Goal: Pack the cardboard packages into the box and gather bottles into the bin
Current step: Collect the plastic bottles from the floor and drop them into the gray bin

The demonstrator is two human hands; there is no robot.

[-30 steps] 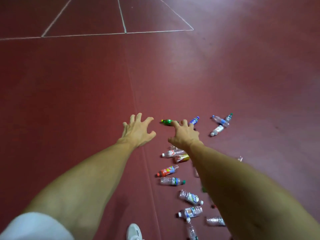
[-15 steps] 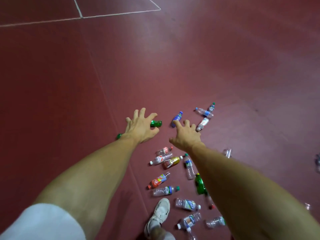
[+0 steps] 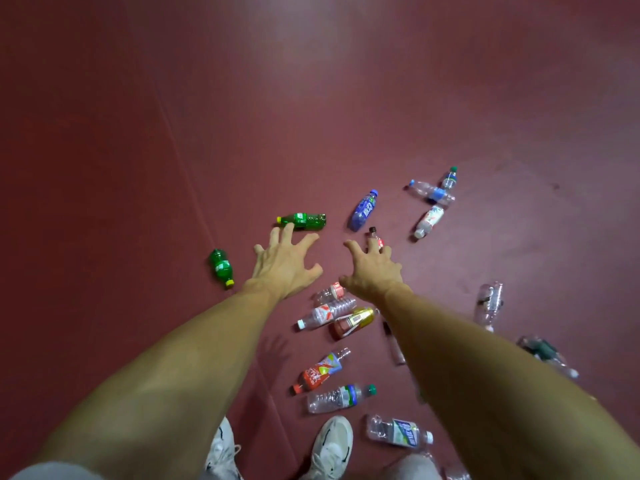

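The green bottle (image 3: pixel 302 220) lies on its side on the red floor (image 3: pixel 450 98). Its yellow cap points away from the blue bottle (image 3: pixel 363 210), which lies near it on the other side. It looks empty, so I think it is very light. The plastic is thin and will squash if squeezed hard. It is round and may roll away from a poke. The best place to hold it is around the middle, on the label.

The left hand (image 3: pixel 284 265) is just this side of the green bottle, fingers spread wide and holding nothing. I cannot tell if a fingertip touches the cap. The right hand (image 3: pixel 372 271) is a bit farther from the green bottle, spread and empty too. A second green bottle (image 3: pixel 221 268) lies beyond the left hand. Many more bottles (image 3: pixel 341 398) lie farther off, near the white shoes (image 3: pixel 332 445).
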